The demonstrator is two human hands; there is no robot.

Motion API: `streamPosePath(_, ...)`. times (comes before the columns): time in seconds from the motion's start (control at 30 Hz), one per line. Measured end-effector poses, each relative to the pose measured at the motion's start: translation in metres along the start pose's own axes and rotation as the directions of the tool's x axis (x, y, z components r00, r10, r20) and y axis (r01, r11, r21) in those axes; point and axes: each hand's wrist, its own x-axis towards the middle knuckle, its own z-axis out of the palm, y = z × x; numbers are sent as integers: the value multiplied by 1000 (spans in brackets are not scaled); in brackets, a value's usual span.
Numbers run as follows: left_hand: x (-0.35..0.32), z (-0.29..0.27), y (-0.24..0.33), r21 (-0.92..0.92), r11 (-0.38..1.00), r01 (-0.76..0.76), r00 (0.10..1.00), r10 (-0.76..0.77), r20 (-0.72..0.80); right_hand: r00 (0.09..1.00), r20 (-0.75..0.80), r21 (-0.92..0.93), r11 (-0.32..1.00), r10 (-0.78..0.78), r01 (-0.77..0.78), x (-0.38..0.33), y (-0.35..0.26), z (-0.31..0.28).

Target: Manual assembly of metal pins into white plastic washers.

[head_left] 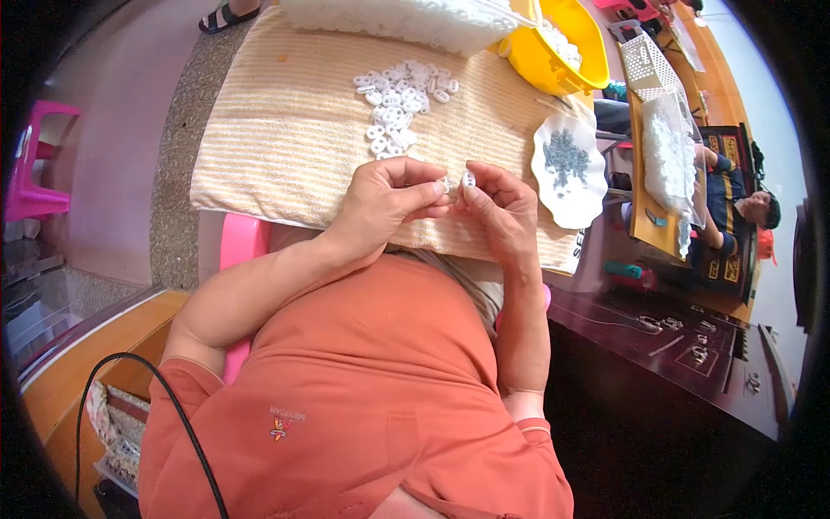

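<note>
My left hand [382, 201] and my right hand [501, 208] meet over the near edge of a striped beige cloth [285, 130]. Between the fingertips of both hands sits a small white plastic ring [468, 180], with another small white piece [447, 184] pinched in the left fingers. A loose pile of similar white rings [402, 95] lies on the cloth just beyond my hands. To the right, a white scalloped plate [569, 169] holds several small dark metal parts.
A yellow bowl [553, 48] with white pieces stands at the far right of the cloth, beside a white heap [406, 19]. Another person [735, 208] sits at the right behind an orange board [653, 164]. A pink stool [35, 164] stands at left.
</note>
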Motion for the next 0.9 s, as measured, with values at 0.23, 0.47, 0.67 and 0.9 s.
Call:
streamPosePath(0.23,1,0,-2,-4,1000,5,1000,-5,10,999,40,70,998,-8,5,0,1,-4)
streamPosePath(0.47,1,-1,-4,2,1000,11,1000,-11,27,999,49,68,998,0,-4,-2,-1,-2)
streamPosePath(0.67,0,1,-3,17,1000,13,999,-14,47,998,58,64,998,-4,1,-3,2,-4)
streamPosePath(0.9,1,0,-5,29,999,24,999,-25,40,996,83,80,997,-16,10,-3,3,-5)
